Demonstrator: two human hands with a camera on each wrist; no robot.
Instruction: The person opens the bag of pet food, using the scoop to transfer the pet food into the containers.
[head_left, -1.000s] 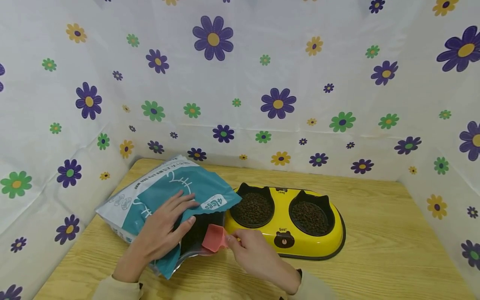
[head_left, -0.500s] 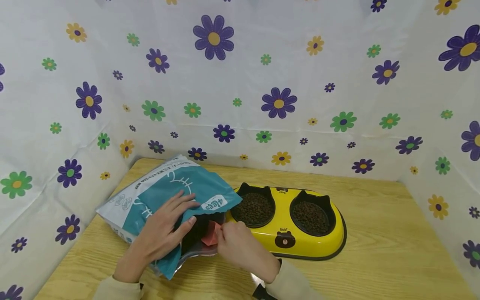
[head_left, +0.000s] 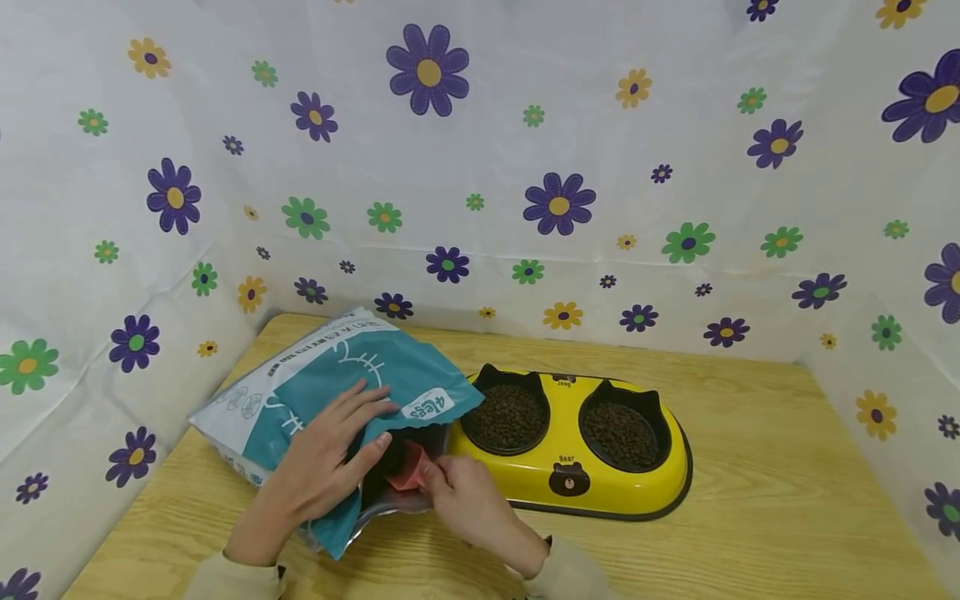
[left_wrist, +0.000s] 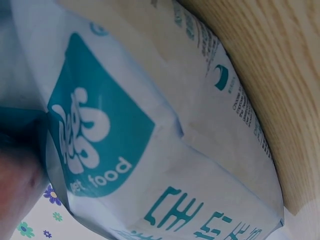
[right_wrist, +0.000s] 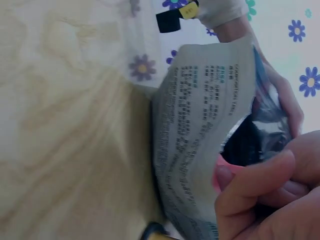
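My left hand [head_left: 330, 442] lies over a teal and white pet food bag [head_left: 330, 375] on its side. Its fingers spread on the upper panel and its thumb hooks the mouth's edge, holding it back. Fingers and thumb of my right hand [head_left: 472, 500] pinch the handle of a pink scoop [head_left: 408, 468] at the bag's mouth. The scoop's cup is partly inside; its contents cannot be made out. In the right wrist view, the right hand [right_wrist: 265, 195] hides most of the scoop [right_wrist: 225, 162]. Printed text covers the bag's side [left_wrist: 165, 125] in the left wrist view.
Right of the bag stands a yellow double feeder [head_left: 566, 450] with a bear print. Brown kibble lies in its left black bowl [head_left: 504, 408] and right black bowl [head_left: 624, 435]. Flower-printed white cloth [head_left: 487, 150] encloses the wooden table [head_left: 765, 467].
My right hand has moved left with the scoop, from the edge of the bag's mouth further in. The left hand and the feeder have stayed in place.
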